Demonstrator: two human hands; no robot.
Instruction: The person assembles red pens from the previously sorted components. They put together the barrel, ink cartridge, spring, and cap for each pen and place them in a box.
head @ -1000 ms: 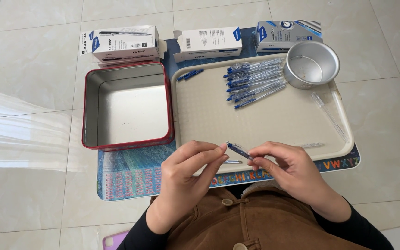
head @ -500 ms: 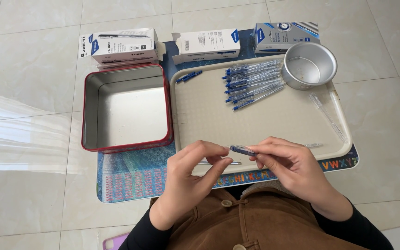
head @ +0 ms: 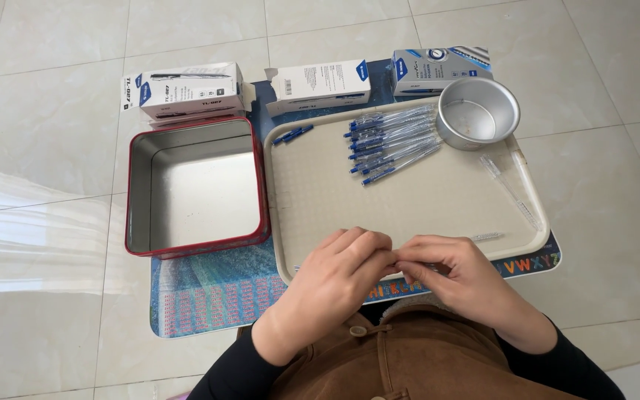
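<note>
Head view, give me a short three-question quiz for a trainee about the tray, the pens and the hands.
1. True or false: the red tin lies on the left of the tray.
2. Which thing stands in the tray's far right corner? A) round metal pan B) glass jar C) roll of tape
3. Where are the two hands, and do they touch?

Key
1. True; the tin lies open with nothing in it.
2. A, the round pan, beside the pile of blue pens.
3. The left hand and right hand meet fingertip to fingertip over the tray's near edge. What they pinch is hidden.
</note>
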